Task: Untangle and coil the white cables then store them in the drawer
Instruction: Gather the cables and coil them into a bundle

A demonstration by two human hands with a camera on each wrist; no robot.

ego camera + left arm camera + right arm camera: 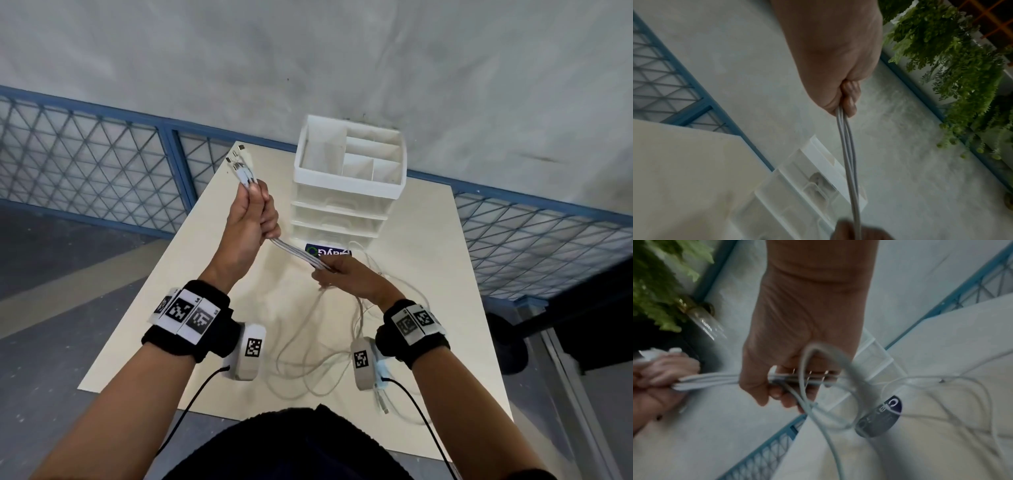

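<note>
The left hand (251,219) is fisted around a bundle of smooth white cables (301,255), their metal-tipped plugs (239,159) poking above the fist. The right hand (346,277) pinches the taut strands lower down, slack loops trailing over the matte beige table (445,274). Behind stands a white plastic drawer unit (346,192), its drawers shut.

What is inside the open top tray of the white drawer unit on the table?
The top tray shows only white dividers and bare compartments; no cable lies in it. The floor of its nearest compartments is hidden by the front wall. The drawers below are shut; their contents cannot be made out.
</note>
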